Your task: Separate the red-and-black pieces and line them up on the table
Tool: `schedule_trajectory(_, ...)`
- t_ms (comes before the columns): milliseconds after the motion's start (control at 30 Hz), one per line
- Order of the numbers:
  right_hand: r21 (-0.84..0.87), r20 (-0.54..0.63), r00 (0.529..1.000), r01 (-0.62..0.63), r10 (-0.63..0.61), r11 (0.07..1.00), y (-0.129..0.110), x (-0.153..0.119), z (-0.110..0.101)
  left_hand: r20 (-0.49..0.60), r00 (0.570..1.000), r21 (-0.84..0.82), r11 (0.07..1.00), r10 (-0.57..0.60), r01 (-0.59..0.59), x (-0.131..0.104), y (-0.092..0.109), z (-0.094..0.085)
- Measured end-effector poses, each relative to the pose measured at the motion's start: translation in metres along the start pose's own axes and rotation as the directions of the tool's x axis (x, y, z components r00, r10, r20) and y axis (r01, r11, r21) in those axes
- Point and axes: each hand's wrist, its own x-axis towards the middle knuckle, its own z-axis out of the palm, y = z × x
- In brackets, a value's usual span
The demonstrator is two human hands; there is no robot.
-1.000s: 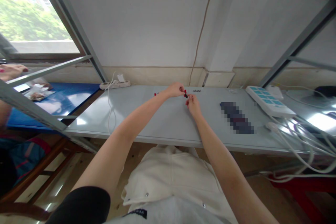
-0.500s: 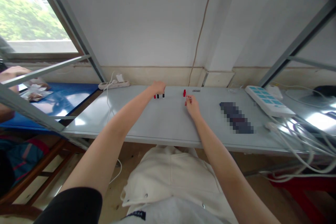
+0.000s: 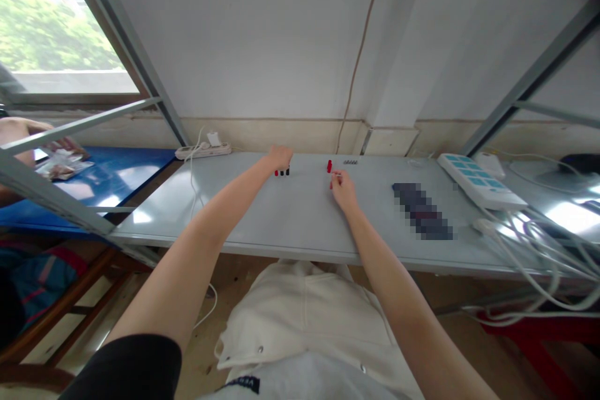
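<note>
My left hand (image 3: pixel 280 157) is closed at the far side of the grey table, its fingertips pinching the top of a small black cylinder (image 3: pixel 287 170). Right beside that piece stand another small black cylinder (image 3: pixel 282 172) and a small red cylinder (image 3: pixel 276 172), partly under the hand. My right hand (image 3: pixel 344 189) rests on the table with its fingers curled around a small red piece (image 3: pixel 331 185), mostly hidden. Just beyond its fingertips are red cylinders (image 3: pixel 329 166) close together. A row of several tiny dark pieces (image 3: pixel 350 162) lies behind them.
A blurred-out dark object (image 3: pixel 424 211) lies to the right on the table (image 3: pixel 281 219). A large white power strip (image 3: pixel 480 180) with cables is at the right end, a smaller strip (image 3: pixel 204 150) at the back left. Another person's arm (image 3: pixel 16 137) shows over a blue table (image 3: pixel 126 169).
My left hand has shifted slightly left, bringing the black cylinder closer to the other black one. My right hand has stayed in place.
</note>
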Motion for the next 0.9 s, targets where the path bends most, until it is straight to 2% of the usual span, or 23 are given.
schedule_trajectory(900, -0.017, 0.003, 0.999, 0.039, -0.039, 0.999, -0.0005, -0.0005, -0.0008, 0.002, 1.000, -0.068, 0.998, -0.011, 0.011, -0.0064, -0.0008, -0.0016)
